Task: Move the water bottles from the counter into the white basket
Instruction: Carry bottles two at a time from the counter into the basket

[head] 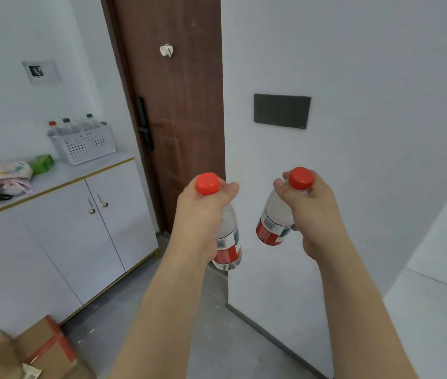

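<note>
Both hands, left [199,214] and right [315,212], each grip a red-capped clear plastic bottle [229,242] [275,217], well apart from the part-filled white perforated basket [85,146]

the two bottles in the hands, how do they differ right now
The left hand wraps the left bottle so that mostly its lower half shows; the right bottle shows most of its side beside the right hand. The left bottle stands close to upright, while the right bottle tilts, its base swung toward the left one. The left bottle also hangs lower in the picture. Both are clear, red-capped, with red and white labels, and are held near the neck.
</note>
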Available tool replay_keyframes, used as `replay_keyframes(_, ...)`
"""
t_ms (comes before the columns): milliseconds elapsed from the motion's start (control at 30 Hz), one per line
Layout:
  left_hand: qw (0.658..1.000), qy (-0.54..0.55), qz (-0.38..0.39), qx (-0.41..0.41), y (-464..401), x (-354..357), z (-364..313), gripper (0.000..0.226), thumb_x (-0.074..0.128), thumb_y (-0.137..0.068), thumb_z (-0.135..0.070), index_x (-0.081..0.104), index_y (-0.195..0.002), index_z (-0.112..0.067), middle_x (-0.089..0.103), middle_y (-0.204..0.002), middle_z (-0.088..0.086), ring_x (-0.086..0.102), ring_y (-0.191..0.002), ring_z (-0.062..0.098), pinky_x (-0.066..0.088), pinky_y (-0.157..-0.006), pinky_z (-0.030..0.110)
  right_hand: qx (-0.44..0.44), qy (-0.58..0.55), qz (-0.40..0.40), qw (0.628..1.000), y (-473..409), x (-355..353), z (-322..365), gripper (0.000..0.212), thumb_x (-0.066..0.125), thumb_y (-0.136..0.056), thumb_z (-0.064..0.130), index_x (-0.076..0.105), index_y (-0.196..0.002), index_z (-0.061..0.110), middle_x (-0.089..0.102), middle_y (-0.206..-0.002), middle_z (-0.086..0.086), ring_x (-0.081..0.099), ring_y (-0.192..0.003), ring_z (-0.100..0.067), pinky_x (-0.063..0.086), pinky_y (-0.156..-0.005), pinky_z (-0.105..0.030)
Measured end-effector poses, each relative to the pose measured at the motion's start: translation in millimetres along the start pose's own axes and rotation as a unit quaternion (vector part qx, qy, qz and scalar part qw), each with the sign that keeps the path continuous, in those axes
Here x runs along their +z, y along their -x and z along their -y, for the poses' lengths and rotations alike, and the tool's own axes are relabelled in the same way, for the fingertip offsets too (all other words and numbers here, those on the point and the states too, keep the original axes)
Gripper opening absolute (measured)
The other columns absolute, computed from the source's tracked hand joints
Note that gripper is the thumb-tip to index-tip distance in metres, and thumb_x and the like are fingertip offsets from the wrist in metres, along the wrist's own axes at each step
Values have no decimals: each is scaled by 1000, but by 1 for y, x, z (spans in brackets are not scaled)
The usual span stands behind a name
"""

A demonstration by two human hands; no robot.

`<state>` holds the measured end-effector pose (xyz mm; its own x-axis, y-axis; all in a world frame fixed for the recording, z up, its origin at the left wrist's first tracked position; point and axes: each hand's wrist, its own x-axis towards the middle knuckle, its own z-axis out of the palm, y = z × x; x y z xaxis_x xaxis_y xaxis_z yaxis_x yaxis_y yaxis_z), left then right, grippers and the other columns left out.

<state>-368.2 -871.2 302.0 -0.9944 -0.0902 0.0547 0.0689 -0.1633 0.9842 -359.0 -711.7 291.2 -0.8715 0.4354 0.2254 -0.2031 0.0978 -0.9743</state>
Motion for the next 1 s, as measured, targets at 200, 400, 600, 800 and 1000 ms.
replay_keyframes(200,999,0,-39,24,-106,-66,-26,15,80,-76,-29,66,-70,-29,64,-75,-3,62,-86,24,51,-86,48,-11,-7,45,999,-76,124,-7,15,67,-85,35,58,-97,35,60,-93,15,58,-87,-8,51,-83,-38)
replay_keyframes(400,994,32,-93,49,-204,-152,-43,19,79,-78,-25,65,-65,-30,61,-68,-5,59,-73,20,45,-69,35,-28,-26,93,995,-130,259,-11,20,68,-81,39,61,-100,35,63,-90,17,61,-87,-6,52,-75,-31)
replay_keyframes(600,988,72,-122,52,-312,-249,-53,20,79,-78,-20,63,-67,-27,63,-68,-5,58,-72,20,43,-70,35,-44,-32,112,992,-176,400,-21,17,68,-83,36,62,-98,35,64,-87,19,62,-84,-4,51,-70,-28)
replay_keyframes(800,986,89,-122,76,-425,-344,-86,20,79,-78,-18,65,-67,-27,65,-68,-9,62,-73,15,49,-76,41,-47,-41,116,991,-221,538,-6,25,67,-86,30,61,-110,26,62,-103,6,59,-97,-14,52,-79,-38)
replay_keyframes(1000,966,168,-175,87,-532,-398,-99,15,77,-81,-13,67,-82,-24,70,-81,-4,66,-86,20,49,-95,53,-40,-38,138,989,-279,645,-11,28,68,-86,32,59,-112,27,61,-106,6,59,-100,-15,52,-91,-47)
